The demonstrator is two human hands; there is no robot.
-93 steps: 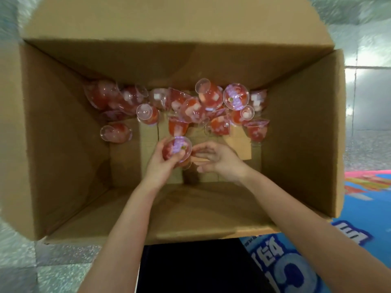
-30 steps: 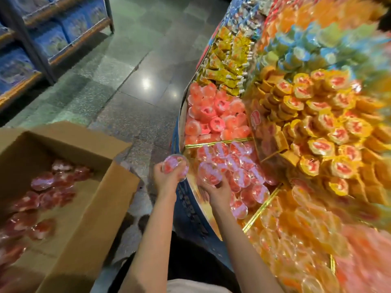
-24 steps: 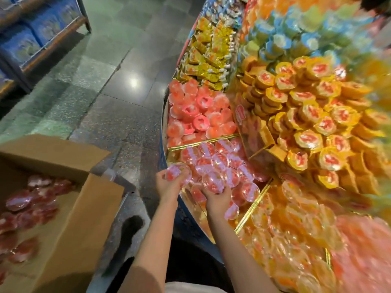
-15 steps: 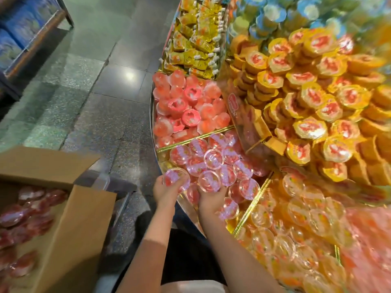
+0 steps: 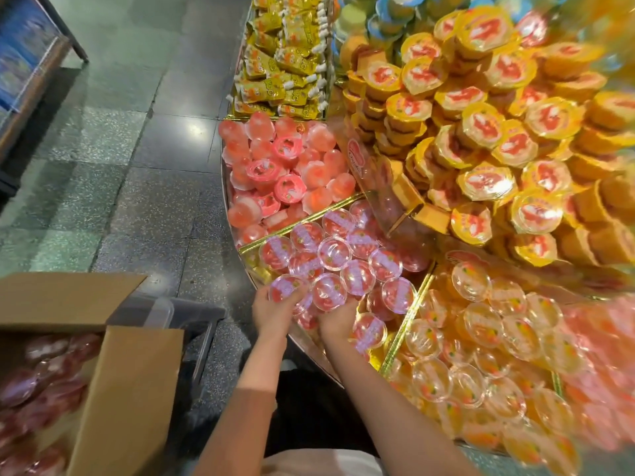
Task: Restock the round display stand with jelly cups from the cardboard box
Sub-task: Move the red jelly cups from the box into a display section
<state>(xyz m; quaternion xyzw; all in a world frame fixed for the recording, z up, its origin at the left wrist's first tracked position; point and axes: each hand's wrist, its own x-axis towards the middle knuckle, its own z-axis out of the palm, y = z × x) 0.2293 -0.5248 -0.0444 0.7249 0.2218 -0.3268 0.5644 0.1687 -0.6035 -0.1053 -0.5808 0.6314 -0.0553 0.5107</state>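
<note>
both hands (image 5: pixel 304 312) each grip a red cup (image 5: pixel 287 291) at the stand (image 5: pixel 240 250) edge, placing. next: set them down, then return to the box (image 5: pixel 130 372).

Cardboard box (image 5: pixel 113 379) left of round display stand (image 5: pixel 271 286), jelly cups (image 5: pixel 37 383) inside.

Looking steeply down from head height, facing forward over both forearms. Sitting close above the round display stand (image 5: pixel 240 250) filling the right side, with the cardboard box (image 5: pixel 127 383) at lower left. Blurring toward the right edge.
</note>
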